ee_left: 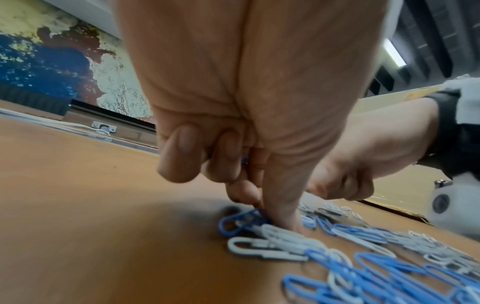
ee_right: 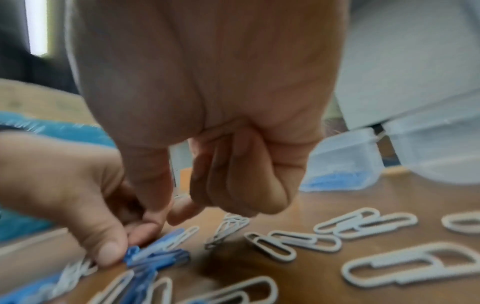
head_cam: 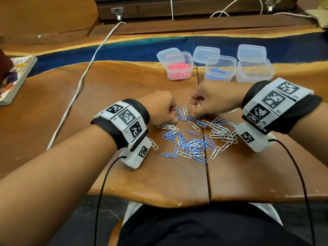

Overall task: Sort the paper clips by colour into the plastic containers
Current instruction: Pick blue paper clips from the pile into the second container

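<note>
Lots of paper clips (head_cam: 193,137), blue and white, lie mixed in a pile on the wooden table (head_cam: 106,103), near its front edge. Both hands are down at the far side of the pile, almost touching each other. The left hand (head_cam: 159,108) has its fingers curled tight, and its thumb and first finger pinch a blue clip (ee_left: 240,219) that lies on the table. A bit of blue shows inside that fist too, so it may hold more. The right hand (head_cam: 211,102) is curled as well, fingertips close together just above the clips; I cannot tell if it has one.

Behind the pile stand three tubs: the pink tub (head_cam: 179,67) is well filled, the blue tub (head_cam: 220,70) has some, and the last tub (head_cam: 254,71) looks nearly empty. Their lids (head_cam: 205,54) lie behind.

Clips hook onto each other. A white one could ride along with the blue one and land in the wrong tub. Clips could also slip from a full fist, or get swept off the front edge by a wrist.
</note>
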`<state>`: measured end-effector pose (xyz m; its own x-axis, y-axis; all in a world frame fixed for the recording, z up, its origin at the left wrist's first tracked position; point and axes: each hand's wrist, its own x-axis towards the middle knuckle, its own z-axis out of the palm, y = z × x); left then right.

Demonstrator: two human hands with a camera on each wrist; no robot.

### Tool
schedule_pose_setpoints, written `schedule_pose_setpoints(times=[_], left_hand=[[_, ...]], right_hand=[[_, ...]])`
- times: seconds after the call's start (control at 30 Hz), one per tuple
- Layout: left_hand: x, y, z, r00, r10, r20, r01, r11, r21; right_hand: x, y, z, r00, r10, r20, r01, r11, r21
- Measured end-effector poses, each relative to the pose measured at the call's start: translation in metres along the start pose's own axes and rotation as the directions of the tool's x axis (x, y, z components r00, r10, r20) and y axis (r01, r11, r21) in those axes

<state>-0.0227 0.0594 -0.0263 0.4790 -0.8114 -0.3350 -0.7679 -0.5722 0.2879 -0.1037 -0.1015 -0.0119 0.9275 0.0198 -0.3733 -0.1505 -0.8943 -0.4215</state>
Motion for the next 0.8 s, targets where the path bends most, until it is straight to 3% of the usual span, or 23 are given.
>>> schedule_pose_setpoints(times=[0.3, 0.5, 0.6, 0.63, 0.7, 0.77, 0.8], left_hand=[[-0.005, 0.002, -0.001, 0.997, -0.067, -0.043, 0.066, 0.998, -0.019], [-0.009, -0.007, -0.007, 0.988, -0.094, -0.120, 0.067, 0.975, -0.213], [-0.010, -0.009, -0.011, 0.993, -0.085, -0.079, 0.049, 0.928, -0.370], [-0.010, -0.010, -0.012, 0.995, -0.087, -0.041, 0.060, 0.896, -0.440], [-0.009, -0.013, -0.013, 0.994, -0.109, 0.027, 0.105, 0.813, -0.573], [-0.006, -0.017, -0.013, 0.988, -0.137, 0.075, 0.153, 0.748, -0.646], [-0.005, -0.018, -0.012, 0.983, -0.154, 0.096, 0.178, 0.721, -0.670]], right_hand=[[0.002, -0.005, 0.004, 0.996, -0.088, -0.035, 0.082, 0.986, -0.148], [0.001, -0.013, 0.005, 0.989, -0.124, 0.085, 0.141, 0.962, -0.235], [-0.001, -0.011, 0.004, 0.989, -0.096, 0.113, 0.119, 0.969, -0.215], [-0.002, -0.011, 0.003, 0.992, -0.074, 0.107, 0.090, 0.984, -0.155], [-0.007, -0.010, 0.000, 0.992, -0.011, 0.126, -0.016, 0.978, 0.206], [-0.012, -0.007, -0.003, 0.985, 0.022, 0.173, -0.127, 0.768, 0.628], [-0.016, -0.004, -0.005, 0.980, 0.005, 0.197, -0.154, 0.642, 0.751]])
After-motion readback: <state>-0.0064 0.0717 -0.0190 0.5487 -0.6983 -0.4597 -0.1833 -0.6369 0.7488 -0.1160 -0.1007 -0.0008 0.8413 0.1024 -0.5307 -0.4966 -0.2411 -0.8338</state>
